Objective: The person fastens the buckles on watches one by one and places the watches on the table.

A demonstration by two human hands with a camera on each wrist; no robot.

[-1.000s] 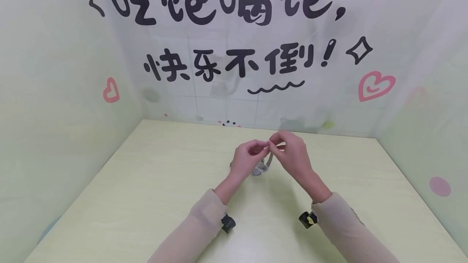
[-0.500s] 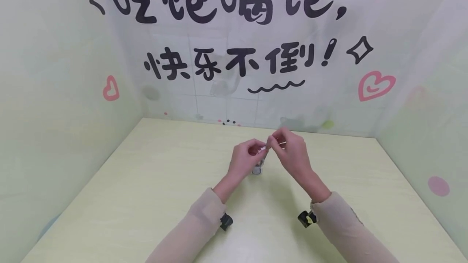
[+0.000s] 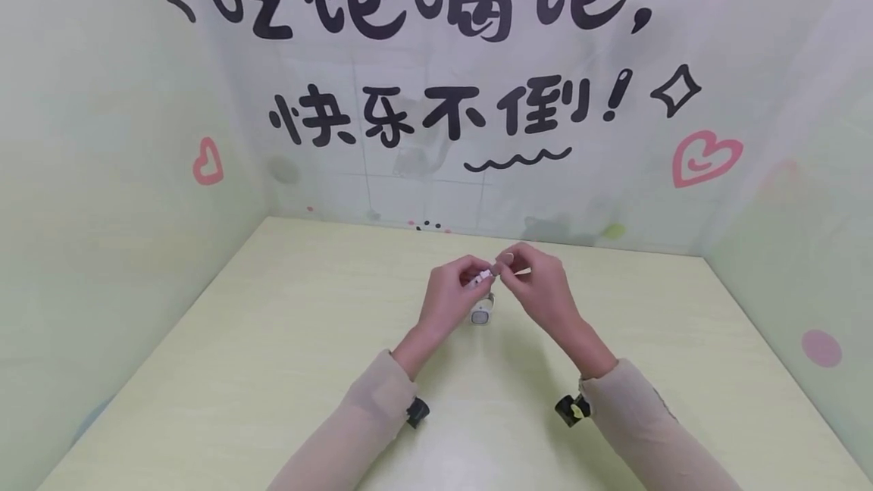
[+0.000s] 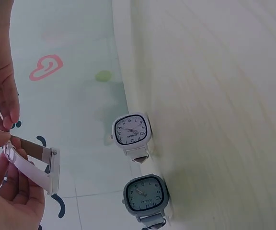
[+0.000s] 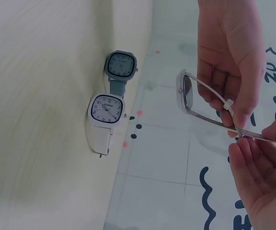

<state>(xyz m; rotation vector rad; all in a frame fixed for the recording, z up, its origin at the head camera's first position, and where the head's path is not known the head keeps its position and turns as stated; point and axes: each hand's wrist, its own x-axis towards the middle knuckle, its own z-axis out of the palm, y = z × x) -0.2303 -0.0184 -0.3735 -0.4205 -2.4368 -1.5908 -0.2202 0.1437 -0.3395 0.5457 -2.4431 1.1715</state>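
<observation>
A wristwatch with a pale strap hangs between both hands above the table. My left hand pinches the strap near its buckle. My right hand pinches the strap's tip between thumb and fingers. The strap forms a loop, its two ends meeting at the buckle; fingers hide part of that spot. Close by on the table stand a white square-faced watch and a grey-blue square-faced watch. In the head view, the left hand partly covers the standing watches.
A pale wooden-patterned table lies beneath the hands. Behind it hangs a printed backdrop with black lettering and pink hearts, and similar panels close in both sides. Small black cameras sit at the cuffs.
The hands stay together in nearly the same place. The left hand shifts slightly left, and the held strap shows more between the fingertips. The standing watch below is less covered.
</observation>
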